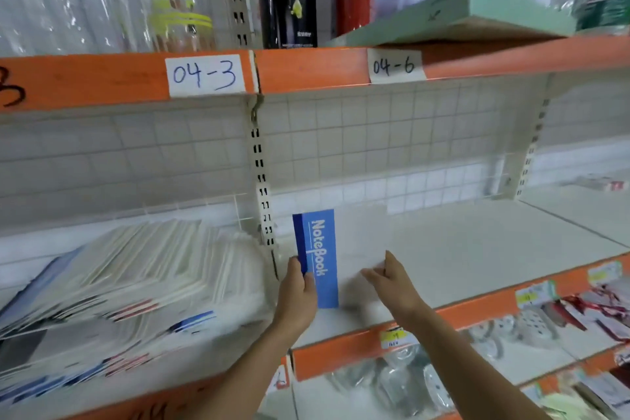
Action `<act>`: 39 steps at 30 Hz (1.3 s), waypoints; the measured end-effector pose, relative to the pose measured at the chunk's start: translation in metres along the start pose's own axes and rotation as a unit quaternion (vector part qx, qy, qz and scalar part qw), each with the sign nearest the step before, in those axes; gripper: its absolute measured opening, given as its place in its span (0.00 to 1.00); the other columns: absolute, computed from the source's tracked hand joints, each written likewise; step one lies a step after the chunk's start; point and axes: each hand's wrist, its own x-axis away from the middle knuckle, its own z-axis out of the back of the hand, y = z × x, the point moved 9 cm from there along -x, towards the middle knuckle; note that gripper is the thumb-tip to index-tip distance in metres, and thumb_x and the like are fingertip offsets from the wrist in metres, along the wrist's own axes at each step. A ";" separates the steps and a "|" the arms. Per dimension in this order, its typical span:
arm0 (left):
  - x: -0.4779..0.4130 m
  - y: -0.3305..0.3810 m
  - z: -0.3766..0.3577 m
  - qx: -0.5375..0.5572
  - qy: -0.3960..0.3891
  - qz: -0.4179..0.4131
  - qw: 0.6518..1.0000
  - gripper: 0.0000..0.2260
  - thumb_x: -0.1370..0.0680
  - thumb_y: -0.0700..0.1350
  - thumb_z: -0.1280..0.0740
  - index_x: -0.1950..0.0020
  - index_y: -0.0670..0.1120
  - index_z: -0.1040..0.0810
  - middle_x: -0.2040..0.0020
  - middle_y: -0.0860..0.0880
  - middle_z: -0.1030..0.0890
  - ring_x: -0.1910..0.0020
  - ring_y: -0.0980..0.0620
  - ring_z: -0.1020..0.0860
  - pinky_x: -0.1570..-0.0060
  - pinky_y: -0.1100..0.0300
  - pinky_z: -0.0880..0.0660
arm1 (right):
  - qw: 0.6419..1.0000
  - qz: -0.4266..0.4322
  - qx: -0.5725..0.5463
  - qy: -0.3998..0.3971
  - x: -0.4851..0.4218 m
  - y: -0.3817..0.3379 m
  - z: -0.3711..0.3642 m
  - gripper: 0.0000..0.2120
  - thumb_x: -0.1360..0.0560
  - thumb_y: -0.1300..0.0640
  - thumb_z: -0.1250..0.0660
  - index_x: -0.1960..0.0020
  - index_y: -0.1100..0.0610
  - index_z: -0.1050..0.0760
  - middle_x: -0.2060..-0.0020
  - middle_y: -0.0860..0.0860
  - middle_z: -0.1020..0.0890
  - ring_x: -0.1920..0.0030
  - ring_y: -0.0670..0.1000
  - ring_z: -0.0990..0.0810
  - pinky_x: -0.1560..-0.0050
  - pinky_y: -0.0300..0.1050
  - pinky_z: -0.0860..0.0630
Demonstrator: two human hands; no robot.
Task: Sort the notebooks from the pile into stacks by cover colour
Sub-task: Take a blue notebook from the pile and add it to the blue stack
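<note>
1. The left grip (296, 297) is clamped on the blue spine edge of a notebook (327, 249). The right grip (392, 280), at 3 o'clock of it, pinches the opposite edge of the white cover.
2. The notebook lies flat or nearly so, low over the shelf (477, 249), at the left end of the bay. Blur hides whether it touches the shelf yet.
3. My judgement is that this is the placing step: a blue-and-white notebook is being set down to start a stack here.
4. The next move calls for lowering it square, letting go with both grips, then reaching to 9 o'clock.
5. The pile (136, 276) lies there in the neighbouring bay, slumped, with blue and red edges showing.
6. At 12 o'clock, a label (393, 65) reads 04-6.
</note>
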 end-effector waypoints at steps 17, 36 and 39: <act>-0.050 0.017 -0.103 -0.026 -0.049 0.052 0.997 0.06 0.18 0.40 0.48 0.43 0.41 0.35 0.45 0.47 0.25 0.51 0.48 0.25 0.59 0.59 0.29 | 0.996 -0.032 0.069 0.053 -0.046 0.033 0.085 0.10 0.23 0.68 0.44 0.44 0.58 0.37 0.56 0.49 0.27 0.54 0.51 0.27 0.62 0.39 0.30; -0.135 0.080 -0.289 -0.031 -0.127 0.042 0.990 0.07 0.20 0.40 0.46 0.46 0.42 0.30 0.47 0.46 0.24 0.53 0.48 0.24 0.61 0.56 0.24 | 0.974 -0.035 0.036 0.221 -0.140 0.068 0.280 0.09 0.23 0.64 0.45 0.47 0.57 0.29 0.55 0.51 0.24 0.53 0.55 0.25 0.53 0.48 0.27; -0.145 0.096 -0.323 -0.033 -0.100 0.038 0.994 0.07 0.20 0.39 0.45 0.46 0.43 0.29 0.47 0.47 0.24 0.51 0.48 0.23 0.54 0.54 0.24 | 0.976 -0.026 0.047 0.213 -0.161 0.073 0.319 0.06 0.23 0.64 0.43 0.50 0.58 0.28 0.60 0.48 0.24 0.58 0.51 0.26 0.60 0.42 0.30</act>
